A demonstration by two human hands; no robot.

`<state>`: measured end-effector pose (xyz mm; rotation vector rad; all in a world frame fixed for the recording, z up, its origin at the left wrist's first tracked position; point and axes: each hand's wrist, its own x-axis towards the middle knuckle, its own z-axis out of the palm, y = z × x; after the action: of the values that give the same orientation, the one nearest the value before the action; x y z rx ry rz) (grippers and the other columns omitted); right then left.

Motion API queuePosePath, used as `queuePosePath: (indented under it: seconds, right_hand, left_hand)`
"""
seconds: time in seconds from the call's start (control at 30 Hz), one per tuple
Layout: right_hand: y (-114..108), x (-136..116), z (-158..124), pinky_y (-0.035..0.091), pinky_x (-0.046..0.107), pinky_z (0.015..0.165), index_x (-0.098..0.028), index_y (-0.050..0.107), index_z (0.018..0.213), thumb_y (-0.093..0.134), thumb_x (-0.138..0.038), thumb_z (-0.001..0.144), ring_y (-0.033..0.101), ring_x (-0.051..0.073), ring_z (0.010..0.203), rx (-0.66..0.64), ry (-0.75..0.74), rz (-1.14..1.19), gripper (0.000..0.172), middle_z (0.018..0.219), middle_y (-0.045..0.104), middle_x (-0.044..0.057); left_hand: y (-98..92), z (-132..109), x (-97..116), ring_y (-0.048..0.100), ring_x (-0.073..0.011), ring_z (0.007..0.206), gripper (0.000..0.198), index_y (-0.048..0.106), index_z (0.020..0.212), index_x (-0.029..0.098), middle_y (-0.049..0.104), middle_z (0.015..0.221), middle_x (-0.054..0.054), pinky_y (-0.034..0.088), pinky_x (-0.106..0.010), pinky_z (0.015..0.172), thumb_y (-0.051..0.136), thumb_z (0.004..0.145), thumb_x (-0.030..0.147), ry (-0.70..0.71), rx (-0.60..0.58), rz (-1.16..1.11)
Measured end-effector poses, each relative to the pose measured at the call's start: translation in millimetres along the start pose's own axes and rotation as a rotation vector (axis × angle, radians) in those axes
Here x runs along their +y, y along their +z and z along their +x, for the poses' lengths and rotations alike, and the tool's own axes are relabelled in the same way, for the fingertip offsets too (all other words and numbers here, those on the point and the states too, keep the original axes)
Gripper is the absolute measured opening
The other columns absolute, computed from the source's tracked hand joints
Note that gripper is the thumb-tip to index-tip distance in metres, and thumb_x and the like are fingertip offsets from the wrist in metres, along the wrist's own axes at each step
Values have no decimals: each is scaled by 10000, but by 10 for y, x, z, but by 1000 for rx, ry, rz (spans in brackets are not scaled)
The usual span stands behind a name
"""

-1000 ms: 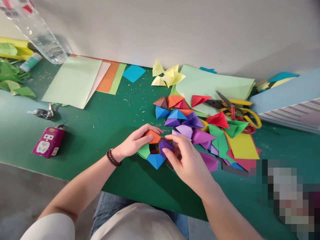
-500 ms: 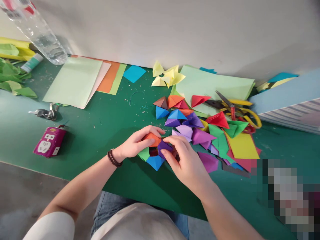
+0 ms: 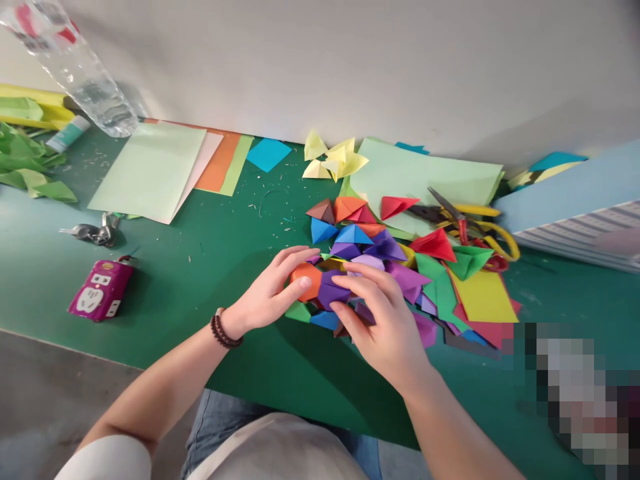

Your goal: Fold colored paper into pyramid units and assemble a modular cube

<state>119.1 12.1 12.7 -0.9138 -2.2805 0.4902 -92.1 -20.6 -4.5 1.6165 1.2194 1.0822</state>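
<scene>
Between my hands is a paper origami model (image 3: 333, 288) made of joined folded pieces, with orange, purple, green and blue faces showing. My left hand (image 3: 270, 291) grips its left side, thumb on the orange piece and fingers around the far edge. On the right side, my right hand (image 3: 385, 320) has its thumb and fingertips on the purple piece. Part of the model's far and right sides is hidden by the fingers. Just beyond it lies a pile of loose folded paper pieces (image 3: 353, 235) in several colours.
Scissors (image 3: 453, 207) with yellow and red handles lie right of the pile, by yellow paper (image 3: 483, 293). Pale green sheets (image 3: 150, 167), keys (image 3: 97, 230) and a purple plug adapter (image 3: 103, 290) are on the left. A water bottle (image 3: 95, 93) leans at the wall.
The model has been turned in my hands, so its central opening no longer faces me and the orange and purple pieces face up. My right fingers have spread a little.
</scene>
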Motion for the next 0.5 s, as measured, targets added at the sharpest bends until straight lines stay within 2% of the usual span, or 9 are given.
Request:
queuePosePath:
  seconds: [0.1, 0.17, 0.27, 0.37, 0.5]
  right_hand:
    - [-24, 4, 4, 510, 520, 987, -268, 542, 1222, 615, -262, 907, 569, 297, 1196, 87, -47, -7, 324, 1254, 551, 123]
    - [-36, 11, 9, 507, 526, 990, -259, 541, 1225, 642, -253, 887, 564, 305, 1205, 109, -46, -6, 353, 1254, 552, 130]
    - [-34, 34, 11, 489, 532, 1019, -261, 544, 1221, 662, -254, 871, 551, 304, 1226, 87, 5, 26, 370, 1248, 561, 125]
    - [-2, 79, 1, 523, 498, 983, -260, 550, 1204, 673, -252, 862, 551, 290, 1222, 77, 84, 110, 364, 1247, 561, 121]
    - [51, 136, -16, 525, 502, 984, -261, 544, 1182, 685, -256, 853, 549, 279, 1219, 47, 190, 282, 358, 1259, 556, 113]
  left_hand:
    - [-19, 14, -8, 398, -308, 1382, 556, 461, 1393, 257, 432, 1455, -133, 416, -469, 1108, 623, 885, 411, 115, 80, -22]
    - [-24, 22, -16, 385, -333, 1388, 657, 443, 1404, 258, 405, 1467, -144, 428, -490, 1098, 712, 815, 371, 175, 117, 7]
    - [-14, 25, -16, 391, -336, 1376, 710, 434, 1406, 253, 406, 1448, -154, 400, -528, 1115, 751, 775, 328, 221, 118, 102]
    - [7, 20, -7, 420, -330, 1338, 701, 440, 1394, 242, 421, 1399, -161, 415, -543, 1092, 752, 774, 338, 236, 119, 185]
    - [-1, 19, 3, 505, -311, 1197, 705, 502, 1349, 215, 478, 1264, -149, 474, -514, 1010, 746, 753, 502, 255, 136, 231]
